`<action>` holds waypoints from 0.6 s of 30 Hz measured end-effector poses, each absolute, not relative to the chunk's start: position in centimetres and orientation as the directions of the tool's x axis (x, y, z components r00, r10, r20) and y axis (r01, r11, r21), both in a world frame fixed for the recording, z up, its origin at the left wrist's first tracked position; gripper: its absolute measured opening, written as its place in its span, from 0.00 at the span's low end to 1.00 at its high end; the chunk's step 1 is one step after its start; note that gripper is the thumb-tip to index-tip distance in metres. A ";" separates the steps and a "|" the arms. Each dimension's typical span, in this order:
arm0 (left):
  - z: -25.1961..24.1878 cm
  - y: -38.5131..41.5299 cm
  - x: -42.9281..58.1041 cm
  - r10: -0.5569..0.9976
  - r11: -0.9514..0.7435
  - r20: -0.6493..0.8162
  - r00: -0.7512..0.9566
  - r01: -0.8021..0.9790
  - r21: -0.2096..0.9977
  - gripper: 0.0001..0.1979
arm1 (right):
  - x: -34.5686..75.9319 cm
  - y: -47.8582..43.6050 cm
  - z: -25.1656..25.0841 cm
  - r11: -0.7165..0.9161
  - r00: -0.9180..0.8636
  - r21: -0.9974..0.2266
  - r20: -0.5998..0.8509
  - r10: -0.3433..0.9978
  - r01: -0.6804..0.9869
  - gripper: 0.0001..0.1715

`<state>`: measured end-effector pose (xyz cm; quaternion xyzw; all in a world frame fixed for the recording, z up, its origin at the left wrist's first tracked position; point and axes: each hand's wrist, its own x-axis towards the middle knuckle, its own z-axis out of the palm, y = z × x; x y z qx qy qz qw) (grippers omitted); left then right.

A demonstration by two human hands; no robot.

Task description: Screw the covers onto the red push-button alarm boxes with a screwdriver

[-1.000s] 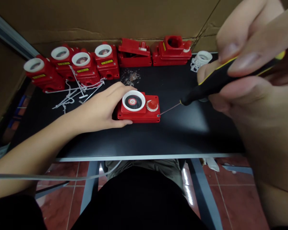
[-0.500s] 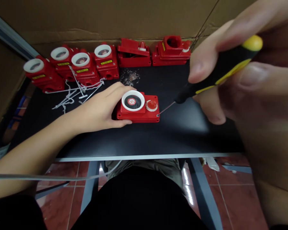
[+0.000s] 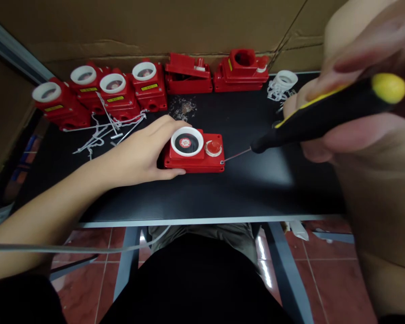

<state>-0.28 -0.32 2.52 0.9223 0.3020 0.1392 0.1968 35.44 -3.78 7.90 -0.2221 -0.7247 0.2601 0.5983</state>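
Left hand (image 3: pixel 138 150) curled round a red, white-ringed rectangular box (image 3: pixel 200 162) on the black table (image 3: pixel 202 198); right hand (image 3: pixel 357 56) closed round a black-and-yellow screwdriver (image 3: pixel 317 119), tip at the box's corner. Behind, a tilted-lidded red case (image 3: pixel 191 86) gaped, contents unclear.

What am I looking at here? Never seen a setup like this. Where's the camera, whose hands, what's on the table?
There is no machine here: these are one person's bare hands. The only view is from a camera worn on that person's head, looking forward and down, so the right hand looms large.

The left hand grips a red box on the black table. The right hand holds a black and yellow screwdriver, its tip at the box's near right corner.

Behind stand six more red boxes: four with white rings at left, one with its lid ajar, one with an open round hole. White cords, some crumbs and a loose white ring lie about too.
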 end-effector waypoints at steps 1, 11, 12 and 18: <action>2.5 -0.3 -0.3 0.610 -0.741 0.140 0.780 0.498 0.450 0.45 | 35.3 -4.0 8.1 0.766 -0.197 -0.643 0.752 0.629 -0.013 0.24; 2.7 -0.3 -0.3 0.631 -0.714 0.120 0.767 0.514 0.476 0.46 | 34.1 -3.8 8.6 0.693 -0.216 -0.698 0.716 0.664 -0.181 0.24; 2.7 -0.3 -0.3 0.630 -0.715 0.122 0.767 0.512 0.475 0.46 | 34.3 -3.5 8.5 0.712 -0.210 -0.687 0.724 0.657 -0.144 0.25; 2.6 -0.4 -0.2 0.614 -0.728 0.142 0.776 0.488 0.481 0.45 | 35.0 -3.5 7.8 0.761 -0.220 -0.637 0.730 0.647 0.122 0.27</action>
